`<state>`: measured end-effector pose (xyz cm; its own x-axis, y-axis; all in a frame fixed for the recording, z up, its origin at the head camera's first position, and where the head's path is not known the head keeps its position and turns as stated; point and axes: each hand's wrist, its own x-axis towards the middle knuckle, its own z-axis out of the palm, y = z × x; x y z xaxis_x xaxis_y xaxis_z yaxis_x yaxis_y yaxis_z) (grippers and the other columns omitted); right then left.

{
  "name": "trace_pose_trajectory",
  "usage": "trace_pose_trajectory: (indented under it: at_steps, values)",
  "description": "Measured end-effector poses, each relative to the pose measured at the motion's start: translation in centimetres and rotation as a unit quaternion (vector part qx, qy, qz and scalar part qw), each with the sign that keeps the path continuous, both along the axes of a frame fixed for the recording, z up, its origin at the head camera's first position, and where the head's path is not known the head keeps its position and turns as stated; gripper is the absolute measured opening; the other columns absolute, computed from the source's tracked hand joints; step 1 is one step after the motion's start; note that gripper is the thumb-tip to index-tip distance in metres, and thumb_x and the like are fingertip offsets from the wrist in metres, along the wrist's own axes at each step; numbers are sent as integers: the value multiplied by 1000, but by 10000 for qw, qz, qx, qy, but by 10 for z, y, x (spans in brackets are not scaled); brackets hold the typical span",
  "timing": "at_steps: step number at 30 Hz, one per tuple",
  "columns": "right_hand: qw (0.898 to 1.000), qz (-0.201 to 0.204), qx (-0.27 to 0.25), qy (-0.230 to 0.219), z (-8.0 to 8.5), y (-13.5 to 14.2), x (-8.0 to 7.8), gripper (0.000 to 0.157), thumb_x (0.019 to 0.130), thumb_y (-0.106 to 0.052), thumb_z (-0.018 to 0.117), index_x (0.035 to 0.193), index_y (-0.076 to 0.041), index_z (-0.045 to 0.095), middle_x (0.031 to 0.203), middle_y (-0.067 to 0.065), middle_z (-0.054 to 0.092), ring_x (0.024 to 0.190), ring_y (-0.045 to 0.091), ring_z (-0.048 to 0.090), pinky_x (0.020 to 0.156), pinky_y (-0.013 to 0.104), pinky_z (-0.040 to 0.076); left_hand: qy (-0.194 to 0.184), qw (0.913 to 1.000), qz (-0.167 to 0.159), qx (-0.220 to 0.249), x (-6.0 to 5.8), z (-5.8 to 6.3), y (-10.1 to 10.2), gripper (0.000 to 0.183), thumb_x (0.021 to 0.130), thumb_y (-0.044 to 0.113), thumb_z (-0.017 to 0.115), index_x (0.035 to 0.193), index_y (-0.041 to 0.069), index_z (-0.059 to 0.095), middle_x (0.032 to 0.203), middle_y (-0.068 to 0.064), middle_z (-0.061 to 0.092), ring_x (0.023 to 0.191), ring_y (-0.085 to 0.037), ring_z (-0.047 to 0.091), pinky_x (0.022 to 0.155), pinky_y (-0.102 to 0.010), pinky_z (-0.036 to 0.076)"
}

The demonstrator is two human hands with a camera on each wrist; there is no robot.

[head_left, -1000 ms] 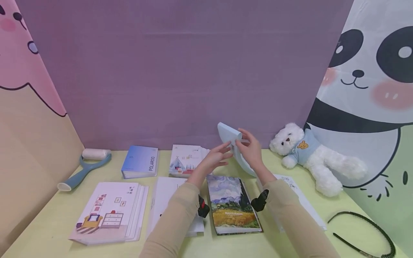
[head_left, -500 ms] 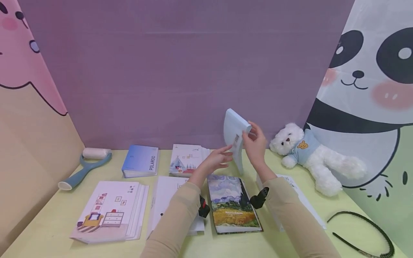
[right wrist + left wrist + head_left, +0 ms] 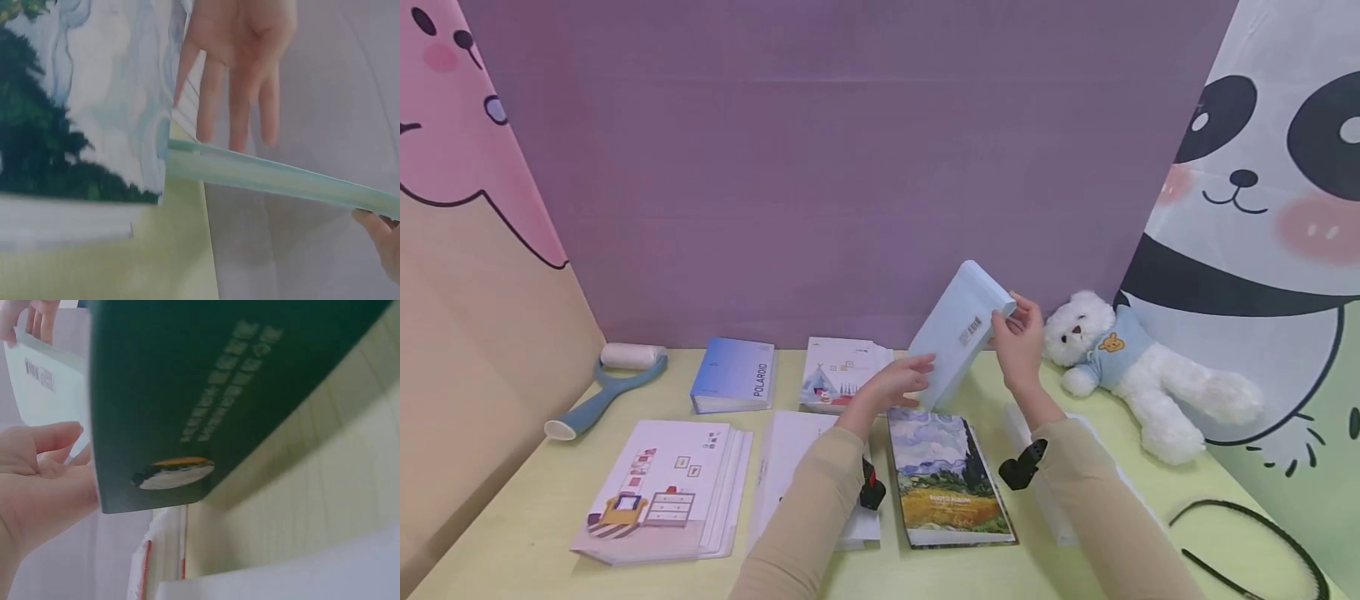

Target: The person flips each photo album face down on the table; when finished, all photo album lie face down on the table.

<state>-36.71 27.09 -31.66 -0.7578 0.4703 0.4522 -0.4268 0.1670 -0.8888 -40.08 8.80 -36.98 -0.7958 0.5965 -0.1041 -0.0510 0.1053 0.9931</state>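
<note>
A thin pale blue album (image 3: 958, 333) with a barcode on its back is held tilted above the rear of the table. My right hand (image 3: 1018, 337) pinches its upper right end between thumb and fingers. Beside the album's lower left part, my left hand (image 3: 891, 387) has its fingers extended; whether they touch the cover cannot be told. In the right wrist view the left hand (image 3: 244, 75) shows straight fingers by the edge of the blue album (image 3: 269, 178). Just below lies a photo album with a landscape painting (image 3: 951, 487); its dark green spine (image 3: 206, 400) fills the left wrist view.
White albums lie at the left (image 3: 662, 492), under the left forearm (image 3: 790, 450) and under the right forearm (image 3: 1052, 483). Behind are a blue POLAROID album (image 3: 733, 375) and a tent-print album (image 3: 842, 371). A lint roller (image 3: 602, 392), teddy bear (image 3: 1135, 367) and black headband (image 3: 1270, 517) lie at the sides.
The blue album has risen, then swung to the right, its barcode side now turned to the head view. My right hand moved right with it; my left hand stayed nearly in place.
</note>
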Motion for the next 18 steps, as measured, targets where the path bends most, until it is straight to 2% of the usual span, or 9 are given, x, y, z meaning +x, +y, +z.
trace_pose_trajectory:
  at_steps: [5,8,11,12,15,18]
  values:
    - [9977,74,566,-354,3,15,1,44,90,-9,55,131,0,41,121,10,50,99,16,57,67,10,49,33,9999,-36,-129,1,-3,0,53,97,2,38,148,14,30,153,-10,29,140,-31,28,109,-57,27]
    - [9946,204,870,-535,7,22,4,47,89,-8,56,130,4,39,133,17,48,109,28,57,67,7,47,119,9996,-65,-235,0,-5,0,51,98,3,39,147,13,32,153,-9,30,140,-30,28,109,-56,29]
    - [9899,281,1149,-777,10,31,8,52,89,-10,58,136,2,37,139,18,45,118,33,54,67,5,44,299,9984,-150,-449,-2,-7,-1,49,98,7,40,146,14,34,152,-7,31,139,-29,29,108,-55,32]
    - [9876,296,1270,-876,9,34,9,54,89,-11,58,138,1,37,139,18,45,117,32,55,67,4,45,364,9977,-195,-532,-3,-8,-1,48,99,8,40,146,14,35,152,-7,31,139,-28,29,108,-54,33]
    - [9806,431,1594,-1054,8,43,13,56,91,-17,58,141,-2,37,134,20,48,102,12,62,68,6,46,582,9947,-319,-792,-3,-10,0,46,100,11,39,145,16,37,152,-7,32,138,-27,31,107,-51,35]
    - [9745,564,1869,-1108,7,52,16,55,93,-26,58,139,-2,42,128,19,50,86,-9,55,71,11,51,717,9923,-388,-937,-1,-9,1,45,100,12,39,145,16,38,151,-8,32,139,-26,31,107,-49,35]
